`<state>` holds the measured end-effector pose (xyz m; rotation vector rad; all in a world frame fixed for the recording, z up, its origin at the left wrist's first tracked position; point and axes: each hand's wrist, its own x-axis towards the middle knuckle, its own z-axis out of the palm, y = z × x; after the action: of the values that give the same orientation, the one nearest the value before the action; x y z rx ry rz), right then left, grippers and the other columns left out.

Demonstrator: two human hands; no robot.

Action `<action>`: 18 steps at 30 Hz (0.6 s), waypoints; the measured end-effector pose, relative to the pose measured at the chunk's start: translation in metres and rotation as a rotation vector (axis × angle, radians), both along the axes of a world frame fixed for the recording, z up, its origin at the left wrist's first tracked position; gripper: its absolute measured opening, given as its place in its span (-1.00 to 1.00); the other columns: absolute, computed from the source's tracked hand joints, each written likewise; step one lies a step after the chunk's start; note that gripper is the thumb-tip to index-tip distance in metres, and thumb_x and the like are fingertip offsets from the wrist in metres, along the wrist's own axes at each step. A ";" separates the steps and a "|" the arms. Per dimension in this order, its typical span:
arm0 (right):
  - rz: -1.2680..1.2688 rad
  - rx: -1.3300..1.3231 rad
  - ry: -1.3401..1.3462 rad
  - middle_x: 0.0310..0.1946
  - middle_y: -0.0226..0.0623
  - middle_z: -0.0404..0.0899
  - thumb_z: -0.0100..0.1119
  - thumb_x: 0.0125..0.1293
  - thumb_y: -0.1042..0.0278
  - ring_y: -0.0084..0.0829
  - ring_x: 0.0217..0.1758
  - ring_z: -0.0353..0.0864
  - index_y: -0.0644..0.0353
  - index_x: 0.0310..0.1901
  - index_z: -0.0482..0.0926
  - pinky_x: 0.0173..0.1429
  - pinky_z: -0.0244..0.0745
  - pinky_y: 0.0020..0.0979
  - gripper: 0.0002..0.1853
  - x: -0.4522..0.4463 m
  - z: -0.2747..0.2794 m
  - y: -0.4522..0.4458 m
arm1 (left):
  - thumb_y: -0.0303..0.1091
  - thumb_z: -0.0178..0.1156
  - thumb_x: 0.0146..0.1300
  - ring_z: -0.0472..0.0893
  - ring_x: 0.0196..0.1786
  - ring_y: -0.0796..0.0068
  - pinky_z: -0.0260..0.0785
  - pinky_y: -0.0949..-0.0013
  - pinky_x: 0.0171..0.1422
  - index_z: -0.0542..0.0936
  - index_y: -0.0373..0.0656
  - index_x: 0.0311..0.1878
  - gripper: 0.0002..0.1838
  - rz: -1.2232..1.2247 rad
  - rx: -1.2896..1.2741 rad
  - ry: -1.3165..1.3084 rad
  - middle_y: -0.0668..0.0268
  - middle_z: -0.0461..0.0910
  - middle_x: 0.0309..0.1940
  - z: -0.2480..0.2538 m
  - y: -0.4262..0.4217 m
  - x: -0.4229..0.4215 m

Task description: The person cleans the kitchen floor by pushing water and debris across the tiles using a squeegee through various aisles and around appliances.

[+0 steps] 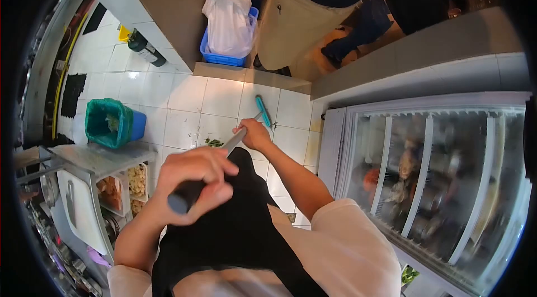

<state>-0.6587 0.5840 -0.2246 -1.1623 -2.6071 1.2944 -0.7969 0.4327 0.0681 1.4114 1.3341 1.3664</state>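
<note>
A long pole runs from near the camera down toward the tiled floor. My left hand is wrapped round its dark upper end. Lower down, my right hand grips the pale part of the shaft. At the far end, a teal squeegee or broom head rests on the white tiles. Green leafy scraps lie on the floor left of the pole, with small dark bits near them.
A lined bin stands at left, above a steel counter with food trays. A fire extinguisher and a blue basket are farther ahead. Two people stand or bend beyond the low wall. A glass-fronted fridge fills the right.
</note>
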 end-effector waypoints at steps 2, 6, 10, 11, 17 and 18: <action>0.067 -0.022 -0.005 -0.22 -0.06 0.70 0.35 0.26 -0.02 0.03 -0.08 0.68 0.18 -0.33 0.66 -0.01 0.56 -0.12 -0.64 -0.004 0.024 -0.013 | -0.42 0.47 0.12 0.74 -0.25 0.22 0.50 0.07 0.21 0.51 -0.16 -0.51 -0.72 -0.036 0.021 -0.034 0.30 0.57 -0.54 0.024 -0.013 0.000; 0.019 0.046 -0.019 -0.22 -0.06 0.66 0.36 0.25 -0.02 0.02 -0.07 0.65 0.18 -0.34 0.65 -0.04 0.53 -0.08 -0.63 0.012 0.017 0.025 | -0.44 0.46 0.13 0.73 -0.16 0.17 0.49 0.06 0.23 0.52 -0.17 -0.48 -0.75 0.012 -0.014 -0.009 0.29 0.60 -0.49 0.008 -0.011 0.006; 0.038 0.097 0.047 -0.26 -0.07 0.64 0.38 0.24 0.03 0.00 -0.12 0.64 0.19 -0.34 0.64 -0.05 0.53 -0.08 -0.66 -0.002 -0.056 0.042 | -0.54 0.38 0.18 0.69 -0.10 0.13 0.50 0.19 0.08 0.51 -0.20 -0.43 -0.80 0.122 -0.065 0.006 0.23 0.61 -0.43 -0.059 -0.015 0.012; 0.045 0.099 0.049 -0.26 -0.07 0.64 0.38 0.24 0.03 0.00 -0.12 0.64 0.19 -0.34 0.64 -0.05 0.53 -0.08 -0.66 -0.011 -0.064 0.041 | -0.54 0.38 0.18 0.69 -0.13 0.13 0.50 0.21 0.03 0.51 -0.20 -0.43 -0.80 0.158 -0.073 0.025 0.21 0.60 -0.43 -0.061 -0.017 0.014; 0.193 -0.111 0.175 -0.22 -0.04 0.66 0.34 0.26 0.07 0.04 -0.06 0.64 0.19 -0.34 0.65 0.01 0.54 -0.06 -0.69 -0.077 -0.047 -0.044 | -0.54 0.36 0.17 0.64 -0.27 0.20 0.49 0.28 -0.08 0.48 -0.21 -0.49 -0.77 0.266 -0.144 0.163 0.14 0.59 -0.44 -0.014 -0.046 0.000; 0.193 -0.109 0.180 -0.22 -0.04 0.66 0.34 0.26 0.07 0.04 -0.06 0.64 0.19 -0.34 0.65 0.01 0.54 -0.06 -0.69 -0.085 -0.044 -0.056 | -0.52 0.38 0.15 0.61 -0.35 0.24 0.50 0.26 -0.08 0.47 -0.19 -0.51 -0.75 0.272 -0.153 0.155 0.18 0.58 -0.47 -0.008 -0.048 -0.001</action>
<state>-0.7432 0.5284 -0.2682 -0.7763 -2.5967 1.5142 -0.7975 0.3851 0.0598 1.2882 1.7462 1.3129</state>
